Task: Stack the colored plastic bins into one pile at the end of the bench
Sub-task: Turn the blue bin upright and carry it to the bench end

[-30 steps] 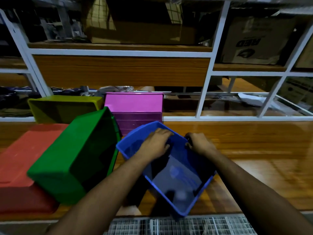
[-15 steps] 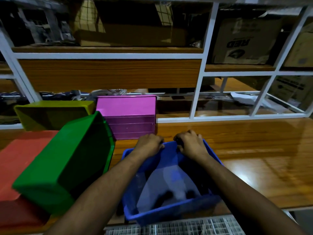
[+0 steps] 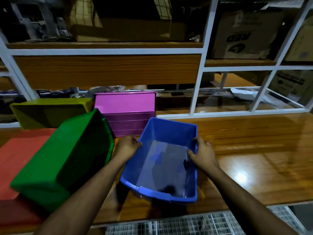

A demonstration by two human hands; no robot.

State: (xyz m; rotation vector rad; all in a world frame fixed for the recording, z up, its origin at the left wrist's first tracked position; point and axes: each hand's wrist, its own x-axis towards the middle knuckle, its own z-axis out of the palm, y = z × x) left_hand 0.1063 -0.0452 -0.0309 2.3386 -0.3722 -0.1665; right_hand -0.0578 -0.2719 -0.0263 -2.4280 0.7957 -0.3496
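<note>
A polished wooden bench (image 3: pixel 254 150) runs across the frame, its right half bare up to the white shelving frame (image 3: pixel 201 82) behind. On the left, a red bin (image 3: pixel 18 158) lies upside down, with a green bin (image 3: pixel 67 155) tilted on its side over its right edge. Behind stand a yellow bin (image 3: pixel 49 112) and a pink bin (image 3: pixel 125 112), both against the back edge. A blue bin (image 3: pixel 162 160) sits open side up near the front edge, just right of the green one. The left hand (image 3: pixel 127 146) grips its left rim; the right hand (image 3: pixel 203 153) grips its right rim, thumb inside. 2 hands, 5 bins.
</note>
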